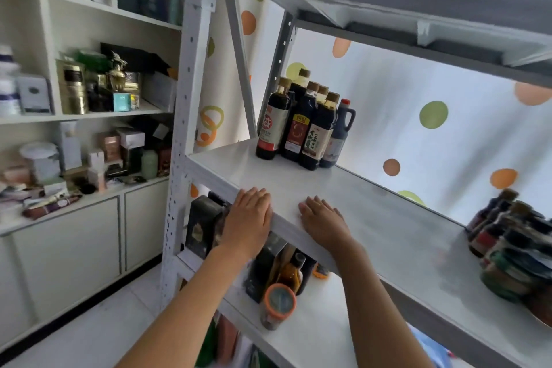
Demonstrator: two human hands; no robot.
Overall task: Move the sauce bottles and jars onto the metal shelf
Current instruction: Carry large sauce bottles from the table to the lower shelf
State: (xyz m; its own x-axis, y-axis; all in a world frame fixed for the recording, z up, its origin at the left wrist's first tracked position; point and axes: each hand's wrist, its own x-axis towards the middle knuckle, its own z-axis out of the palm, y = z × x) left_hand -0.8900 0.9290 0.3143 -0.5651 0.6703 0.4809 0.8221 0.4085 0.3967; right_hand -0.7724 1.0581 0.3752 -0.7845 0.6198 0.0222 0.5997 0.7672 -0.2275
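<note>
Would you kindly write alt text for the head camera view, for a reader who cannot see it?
Both hands, left hand and right hand, lie flat and empty on the front edge of a white metal shelf. A cluster of dark sauce bottles stands at its back left; more bottles sit blurred at its right end.

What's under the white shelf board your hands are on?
Under the white metal shelf board: an orange-lidded jar, an amber bottle and dark boxes. The board and both forearms hide anything farther back.
</note>
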